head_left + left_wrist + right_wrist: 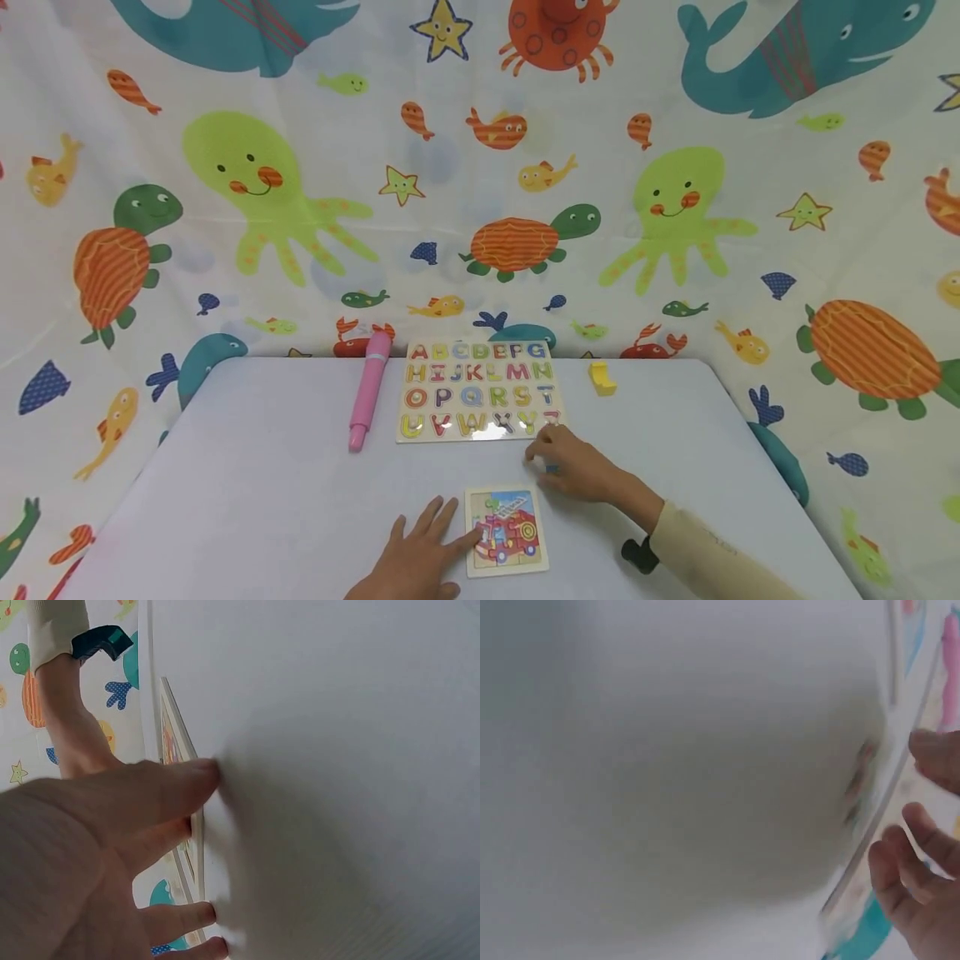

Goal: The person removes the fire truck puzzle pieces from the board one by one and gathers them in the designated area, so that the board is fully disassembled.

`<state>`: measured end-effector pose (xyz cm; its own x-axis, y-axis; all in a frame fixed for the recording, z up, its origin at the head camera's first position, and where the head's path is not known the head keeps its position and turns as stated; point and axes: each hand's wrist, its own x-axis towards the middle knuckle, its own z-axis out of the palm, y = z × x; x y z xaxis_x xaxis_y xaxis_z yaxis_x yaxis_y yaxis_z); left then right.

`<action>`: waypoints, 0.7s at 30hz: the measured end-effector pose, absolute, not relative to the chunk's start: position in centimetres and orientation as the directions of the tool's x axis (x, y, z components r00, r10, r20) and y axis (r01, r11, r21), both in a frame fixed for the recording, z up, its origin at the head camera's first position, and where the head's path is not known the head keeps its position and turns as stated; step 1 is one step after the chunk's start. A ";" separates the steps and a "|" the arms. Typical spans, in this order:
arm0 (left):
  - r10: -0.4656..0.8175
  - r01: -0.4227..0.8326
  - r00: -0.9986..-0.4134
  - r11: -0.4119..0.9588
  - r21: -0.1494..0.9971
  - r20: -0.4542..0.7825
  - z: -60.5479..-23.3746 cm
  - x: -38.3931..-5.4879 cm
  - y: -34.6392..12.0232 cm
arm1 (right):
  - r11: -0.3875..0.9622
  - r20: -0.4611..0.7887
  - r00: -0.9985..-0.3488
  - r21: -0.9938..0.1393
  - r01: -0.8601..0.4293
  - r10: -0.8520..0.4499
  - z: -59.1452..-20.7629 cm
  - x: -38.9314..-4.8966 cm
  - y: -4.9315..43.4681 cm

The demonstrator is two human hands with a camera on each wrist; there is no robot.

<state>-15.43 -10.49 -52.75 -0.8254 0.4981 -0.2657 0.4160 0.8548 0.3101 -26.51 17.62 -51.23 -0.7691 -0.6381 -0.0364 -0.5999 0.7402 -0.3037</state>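
Observation:
A small fire-truck jigsaw puzzle (517, 563) in a pale frame lies at the front middle of the white table. My left hand (420, 550) is beside it with fingers spread, the index fingertip on the puzzle's left part. In the left wrist view that hand's thumb (184, 784) points across the puzzle's edge. My right hand (576, 467) is over the table between the puzzle and the alphabet board, fingers loosely bent and apart from the thumb. A small blue piece (552, 469) shows just under it. In the right wrist view a blurred, multicoloured piece (859, 784) lies close to the fingers.
Behind the puzzle lies a wooden alphabet board (480, 439) with letters in rows. To its left is a pink stick-shaped toy (367, 392), to its right a yellow block (602, 379). A sea-animal curtain (450, 275) hangs behind the table.

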 end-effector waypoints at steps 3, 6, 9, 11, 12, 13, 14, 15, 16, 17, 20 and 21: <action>0.495 0.415 -0.824 0.858 0.302 -0.275 -52.7 -15.4 -10.5 | 0.627 -0.034 -0.646 -0.285 -0.725 -0.762 -51.0 -25.9 16.1; 0.497 0.416 -0.824 0.857 0.304 -0.274 -52.6 -15.4 -10.4 | 0.550 -0.070 -0.553 -0.272 -0.790 -0.830 -50.8 -25.6 14.9; 0.502 0.419 -0.823 0.853 0.313 -0.267 -52.6 -15.3 -10.3 | 0.529 -0.103 -0.521 -0.244 -0.813 -0.847 -50.8 -25.5 14.3; 0.503 0.422 -0.822 0.853 0.307 -0.266 -52.5 -15.3 -10.2 | 0.519 -0.108 -0.509 -0.229 -0.824 -0.854 -50.9 -25.5 14.0; 0.503 0.424 -0.822 0.854 0.303 -0.266 -52.5 -15.3 -10.2 | 0.521 -0.115 -0.509 -0.228 -0.822 -0.853 -50.8 -25.5 13.8; 0.501 0.423 -0.823 0.855 0.300 -0.268 -52.5 -15.3 -10.2 | 0.528 -0.124 -0.513 -0.227 -0.818 -0.849 -50.8 -25.5 13.7; 0.501 0.424 -0.823 0.855 0.298 -0.268 -52.4 -15.3 -10.2 | 0.538 -0.136 -0.520 -0.228 -0.812 -0.843 -50.7 -25.5 13.5; 0.500 0.424 -0.823 0.856 0.296 -0.268 -52.4 -15.3 -10.2 | 0.553 -0.154 -0.531 -0.229 -0.801 -0.833 -50.6 -25.4 13.3; 0.500 0.424 -0.824 0.857 0.294 -0.267 -52.4 -15.3 -10.2 | 0.569 -0.173 -0.542 -0.227 -0.791 -0.823 -50.5 -25.4 13.0; 0.499 0.425 -0.825 0.857 0.291 -0.265 -52.4 -15.3 -10.3 | 0.586 -0.194 -0.553 -0.223 -0.779 -0.810 -50.3 -25.3 12.7; 0.499 0.428 -0.827 0.857 0.288 -0.259 -52.5 -15.4 -10.3 | 0.624 -0.238 -0.579 -0.225 -0.748 -0.780 -50.1 -25.1 12.0; 0.499 0.428 -0.827 0.857 0.287 -0.258 -52.5 -15.4 -10.3 | 0.634 -0.243 -0.587 -0.235 -0.737 -0.773 -50.1 -25.0 11.9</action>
<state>-15.37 -10.32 -52.52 -0.8272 0.4994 -0.2577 0.4279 0.8570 0.2873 -24.96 11.93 -50.11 -0.5866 -0.7726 -0.2427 -0.7370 0.6335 -0.2354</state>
